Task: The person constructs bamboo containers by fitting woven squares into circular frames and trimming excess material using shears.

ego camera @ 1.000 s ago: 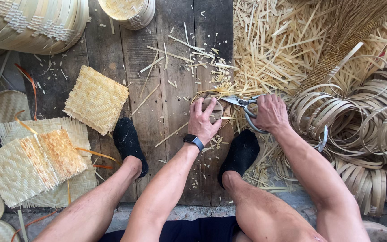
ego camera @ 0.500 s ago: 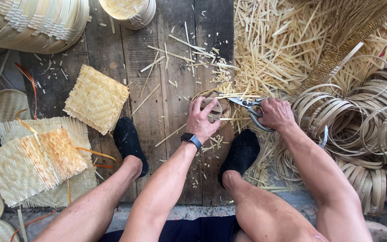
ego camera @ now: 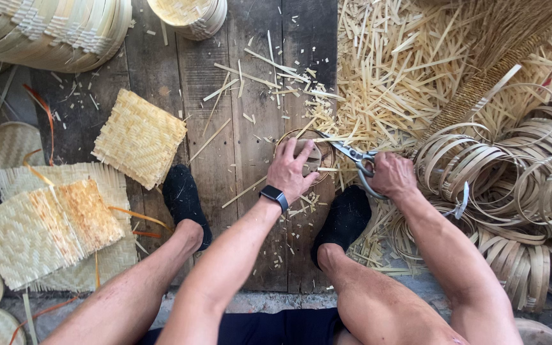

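— Where do the hands sit right now?

— The left hand (ego camera: 294, 171) presses down, fingers curled, on a small round bamboo hoop (ego camera: 304, 155) with a woven piece inside it, lying on the dark plank floor (ego camera: 225, 128) between the person's two black-socked feet (ego camera: 186, 204). The right hand (ego camera: 391, 175) is closed through the handles of a pair of metal scissors (ego camera: 352, 155), whose blades are parted and reach the hoop's right edge.

— What lies around them?

— Just right of the hoop and above it spreads a big heap of pale bamboo offcuts (ego camera: 391, 70), with loose slivers scattered over the planks. Further right, a tangle of bent bamboo rings (ego camera: 519, 185) crowds against the right forearm. A brown bundle of thin sticks (ego camera: 480, 89) slants across the heap.

— And on the other side?

— A square woven mat (ego camera: 139, 138) lies well apart to the left of the hoop. Lower left, a larger woven mat (ego camera: 46, 227) rests on another one, with orange strips poking out. Stacked woven trays (ego camera: 52, 32) sit at the top left, and a second stack of round baskets (ego camera: 190, 14) at the top centre.

— Anything in the way?

— The left hand covers much of the hoop's inside, so how the woven piece sits in it cannot be told. A dark watch (ego camera: 275, 195) is on the left wrist.
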